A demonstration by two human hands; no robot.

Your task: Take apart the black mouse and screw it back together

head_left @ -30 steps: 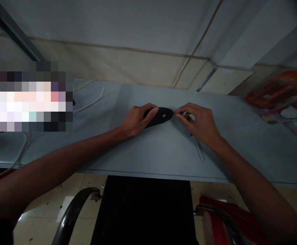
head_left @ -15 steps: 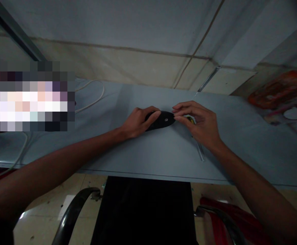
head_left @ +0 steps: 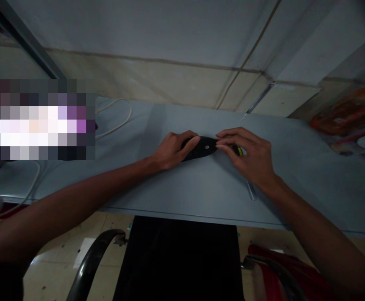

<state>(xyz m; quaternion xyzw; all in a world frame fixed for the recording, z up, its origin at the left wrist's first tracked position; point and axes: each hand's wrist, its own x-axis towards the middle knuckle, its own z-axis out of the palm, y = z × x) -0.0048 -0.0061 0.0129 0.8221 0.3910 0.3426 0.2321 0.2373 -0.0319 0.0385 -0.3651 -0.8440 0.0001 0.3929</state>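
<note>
My left hand (head_left: 172, 150) wraps over the left half of a black oval plastic piece (head_left: 205, 147), which has a small round hole or screw at its middle. My right hand (head_left: 248, 155) pinches the piece's right tip between its fingertips. Under that palm, a screwdriver's yellow-and-black handle (head_left: 239, 150) is partly hidden, and its thin metal shaft (head_left: 249, 190) runs toward me over the table. I cannot tell whether my right hand grips the screwdriver.
The pale grey table (head_left: 201, 196) has a front edge close to me. A white cable (head_left: 116, 125) curves along its far left, and colourful packaging (head_left: 335, 123) lies beyond its far right corner. Dark chair armrests (head_left: 91, 259) stand below the front edge.
My right fingers have closed onto the black piece's right tip, and the piece now lies more level. More of the screwdriver handle's yellow shows, and the view has drifted slightly.
</note>
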